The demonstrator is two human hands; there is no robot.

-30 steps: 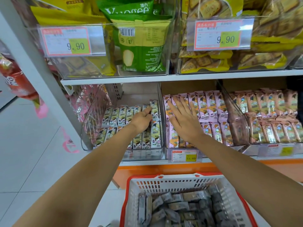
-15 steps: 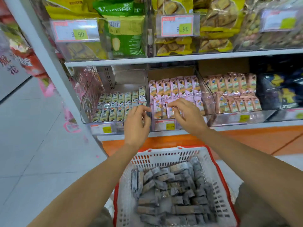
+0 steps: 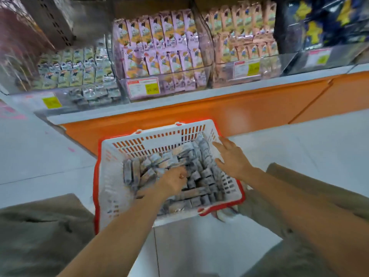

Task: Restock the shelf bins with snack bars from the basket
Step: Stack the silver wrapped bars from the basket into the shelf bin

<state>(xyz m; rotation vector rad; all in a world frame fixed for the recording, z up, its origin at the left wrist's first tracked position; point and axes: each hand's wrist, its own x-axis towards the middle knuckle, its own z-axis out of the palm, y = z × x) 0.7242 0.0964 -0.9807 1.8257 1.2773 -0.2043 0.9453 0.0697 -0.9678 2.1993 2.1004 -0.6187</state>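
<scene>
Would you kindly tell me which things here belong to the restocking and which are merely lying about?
Job: basket, grey snack bars in it, left hand among them, right hand above, shelf bins.
Merely about: price tags, dark star-printed bags, orange shelf base.

Basket (image 3: pixel 155 140): top open, you enter from above; snack bars (image 3: pixel 199 191) cover the floor. Left bin (image 3: pixel 89 37): room behind its packs (image 3: pixel 75 66). Pink bin (image 3: pixel 169 90): full; clear divider (image 3: pixel 205 47) alongside.

Both hands are brought down from the shelf bins (image 3: pixel 165 82) to the basket (image 3: pixel 151 134). The left hand (image 3: pixel 173 181) is now curled among the snack bars (image 3: pixel 201 154), and the right hand (image 3: pixel 231 158) is spread over the right side.
</scene>
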